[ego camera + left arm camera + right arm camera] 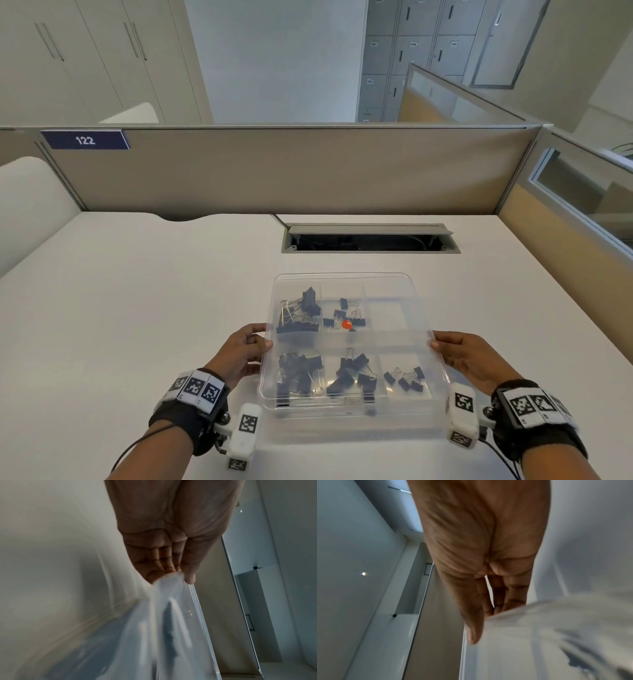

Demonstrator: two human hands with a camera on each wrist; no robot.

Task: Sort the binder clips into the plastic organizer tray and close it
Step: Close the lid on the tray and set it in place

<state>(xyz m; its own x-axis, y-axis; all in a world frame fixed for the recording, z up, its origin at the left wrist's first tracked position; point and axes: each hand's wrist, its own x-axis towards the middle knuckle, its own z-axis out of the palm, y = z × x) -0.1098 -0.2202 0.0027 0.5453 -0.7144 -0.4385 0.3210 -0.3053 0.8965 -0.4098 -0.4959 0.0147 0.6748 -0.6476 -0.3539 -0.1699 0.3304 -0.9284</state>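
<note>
Two hands held a clear plastic lid [404,308] by its side edges, low in the centre of the head view. The left hand [244,353] pinched the lid's left edge, thumb on top and fingers beneath; the left wrist view showed the thumb [189,577] and fingertips [169,569] closed on the blurred transparent rim [197,601]. The right hand [469,356] gripped the right edge in the same way, and the right wrist view showed its thumb [473,632] laid along the lid's edge [464,655] with the fingers curled behind.

The lid was a thin, glossy rectangle with rounded corners, and it lay over a clear tray [342,416] split into compartments; whether it was fully seated could not be told. Through the plastic showed black binder clips [301,377] with silver wire handles, heaped in the lower left compartment, more in the upper left [301,315], and smaller ones in the lower right [406,378]. A small orange-red dot [346,324] sat near the centre.

The tray rested on a smooth white desk [137,308]. Above it in the frame lay a grey metal cable slot [370,238], and behind stood a beige fabric partition [291,171]. At upper left a dark blue sign [85,139] read "122" in white. Both wrists wore black bands [191,411] carrying white blocks printed with black square codes.
</note>
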